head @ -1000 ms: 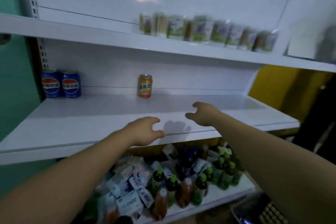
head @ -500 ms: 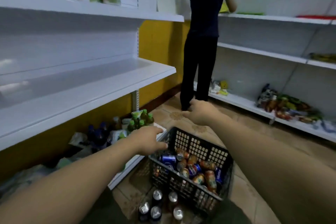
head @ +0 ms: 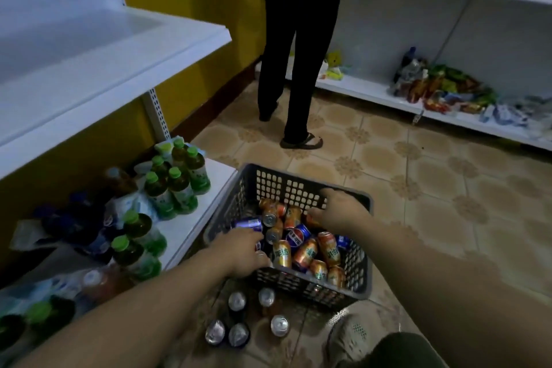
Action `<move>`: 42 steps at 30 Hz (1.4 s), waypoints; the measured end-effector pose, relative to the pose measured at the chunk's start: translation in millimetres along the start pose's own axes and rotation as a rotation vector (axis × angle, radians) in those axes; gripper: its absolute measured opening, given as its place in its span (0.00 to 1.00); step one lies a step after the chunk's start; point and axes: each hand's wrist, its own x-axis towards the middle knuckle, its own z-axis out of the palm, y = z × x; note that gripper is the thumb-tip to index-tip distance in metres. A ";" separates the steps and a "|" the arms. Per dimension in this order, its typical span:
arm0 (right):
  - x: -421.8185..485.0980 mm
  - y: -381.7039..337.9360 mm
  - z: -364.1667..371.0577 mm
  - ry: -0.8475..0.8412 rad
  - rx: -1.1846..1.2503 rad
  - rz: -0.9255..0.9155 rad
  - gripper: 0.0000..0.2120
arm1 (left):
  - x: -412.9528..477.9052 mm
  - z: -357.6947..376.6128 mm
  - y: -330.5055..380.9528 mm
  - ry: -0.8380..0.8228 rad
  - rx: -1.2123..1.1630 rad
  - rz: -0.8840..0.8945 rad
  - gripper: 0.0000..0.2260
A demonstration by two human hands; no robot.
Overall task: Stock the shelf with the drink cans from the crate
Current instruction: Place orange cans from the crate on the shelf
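Nearest, a few upright cans (head: 239, 320) stand on the tiled floor, silver tops up, just in front of the dark plastic crate (head: 313, 287). Inside the crate lies a jumble of cans (head: 304, 251), mostly orange with a few blue, tipped on their sides and overlapping. The left hand (head: 240, 251) reaches in at the near left corner, fingers curled down among blue cans; I cannot tell whether it grips one. The right hand (head: 340, 212) hovers over orange cans at the far side, fingers spread and bent, holding nothing. On the left, above green-capped bottles (head: 179, 185), juts the white shelf (head: 119, 48). Farther off stands another person (head: 298, 39).
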 end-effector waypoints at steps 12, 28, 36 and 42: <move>193.6 47.3 184.2 -0.374 0.159 0.117 0.35 | 211.4 101.1 -44.5 -0.242 -0.216 -0.128 0.29; 197.9 32.6 241.4 -0.199 0.785 0.178 0.28 | 227.4 127.4 -66.2 -0.226 -0.608 -0.126 0.28; 108.9 -38.3 98.0 -0.007 1.152 -0.056 0.27 | 111.0 29.3 -46.2 0.114 -1.104 -0.045 0.27; 17.6 -120.0 -5.5 0.000 1.182 -0.351 0.23 | -18.8 -65.9 -44.5 0.424 -1.172 0.085 0.27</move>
